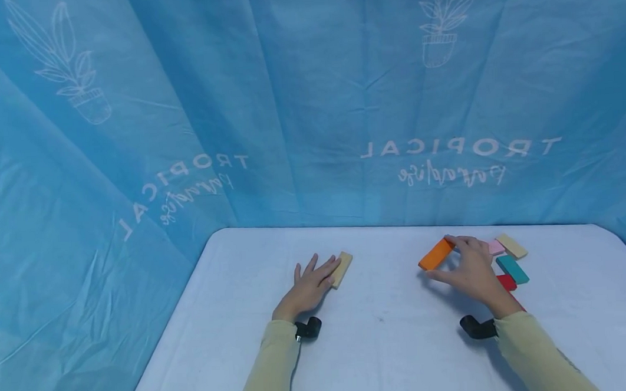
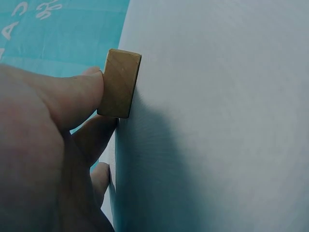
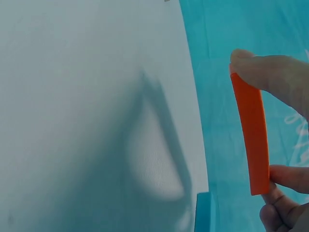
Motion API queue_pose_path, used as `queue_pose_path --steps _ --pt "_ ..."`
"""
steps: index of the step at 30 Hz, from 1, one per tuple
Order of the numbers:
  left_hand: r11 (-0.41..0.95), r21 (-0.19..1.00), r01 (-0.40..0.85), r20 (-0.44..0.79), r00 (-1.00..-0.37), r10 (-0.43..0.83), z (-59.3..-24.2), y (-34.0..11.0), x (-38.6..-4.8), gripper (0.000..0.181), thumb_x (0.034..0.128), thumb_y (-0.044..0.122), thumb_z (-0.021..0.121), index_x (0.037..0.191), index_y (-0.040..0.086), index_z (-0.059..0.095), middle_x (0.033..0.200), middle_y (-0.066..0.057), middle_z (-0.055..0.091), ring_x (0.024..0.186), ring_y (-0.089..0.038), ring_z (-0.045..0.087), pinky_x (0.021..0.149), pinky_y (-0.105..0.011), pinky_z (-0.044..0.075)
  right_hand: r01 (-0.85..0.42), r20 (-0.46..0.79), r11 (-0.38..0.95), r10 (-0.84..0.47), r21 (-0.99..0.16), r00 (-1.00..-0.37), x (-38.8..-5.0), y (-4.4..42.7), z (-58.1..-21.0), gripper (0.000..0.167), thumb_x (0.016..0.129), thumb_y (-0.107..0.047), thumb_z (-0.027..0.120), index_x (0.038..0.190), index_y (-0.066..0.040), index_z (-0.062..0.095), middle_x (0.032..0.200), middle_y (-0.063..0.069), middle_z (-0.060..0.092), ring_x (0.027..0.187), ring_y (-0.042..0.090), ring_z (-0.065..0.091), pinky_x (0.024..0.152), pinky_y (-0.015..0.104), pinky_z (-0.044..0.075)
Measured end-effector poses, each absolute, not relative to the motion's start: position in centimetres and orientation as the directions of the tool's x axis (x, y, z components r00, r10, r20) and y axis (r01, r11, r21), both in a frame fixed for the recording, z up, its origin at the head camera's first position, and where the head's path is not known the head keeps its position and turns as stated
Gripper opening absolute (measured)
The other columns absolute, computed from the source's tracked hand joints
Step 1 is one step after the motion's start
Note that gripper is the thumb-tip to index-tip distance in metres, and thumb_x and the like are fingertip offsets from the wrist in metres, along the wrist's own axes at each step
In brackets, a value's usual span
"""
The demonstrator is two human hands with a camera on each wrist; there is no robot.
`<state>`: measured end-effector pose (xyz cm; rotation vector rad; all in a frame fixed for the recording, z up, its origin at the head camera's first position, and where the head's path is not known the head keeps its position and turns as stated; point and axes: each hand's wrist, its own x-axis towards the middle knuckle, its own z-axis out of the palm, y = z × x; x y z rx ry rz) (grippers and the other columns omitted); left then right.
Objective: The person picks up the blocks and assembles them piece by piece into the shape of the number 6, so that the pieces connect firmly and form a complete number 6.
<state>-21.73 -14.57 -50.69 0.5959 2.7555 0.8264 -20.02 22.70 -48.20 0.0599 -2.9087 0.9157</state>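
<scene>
An orange block (image 1: 436,254) is pinched lengthwise between the thumb and fingers of my right hand (image 1: 473,272), held above the white table, its shadow falling below. The right wrist view shows the orange block (image 3: 251,133) with the thumb at one end and fingertips at the other. My left hand (image 1: 304,287) is at a plain wooden block (image 1: 342,270) on the table, thumb and fingers against its sides. In the left wrist view the wooden block's end (image 2: 119,83) faces the camera, with the thumb touching its side.
Beside and partly behind my right hand lie a pink block (image 1: 496,247), another wooden block (image 1: 512,246), a teal block (image 1: 512,269) and a red block (image 1: 507,282). A blue printed curtain (image 1: 313,101) stands behind the white table (image 1: 385,357).
</scene>
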Motion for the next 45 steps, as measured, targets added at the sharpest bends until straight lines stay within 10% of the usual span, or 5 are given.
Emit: queue_pose_path --steps 45 --pt "0.757 0.572 0.317 -0.063 -0.903 0.425 -50.7 -14.6 -21.7 0.05 0.1094 0.034 0.036 0.157 0.02 0.038 0.162 -0.001 0.033 0.154 -0.036 0.007 0.118 -0.065 -0.007 -0.122 0.066 0.724 -0.106 -0.679 -0.992 -24.4 16.3 -49.6 0.096 0.072 -0.045 0.09 0.148 -0.005 0.046 0.147 0.025 0.037 0.132 0.045 0.029 0.102 0.066 0.04"
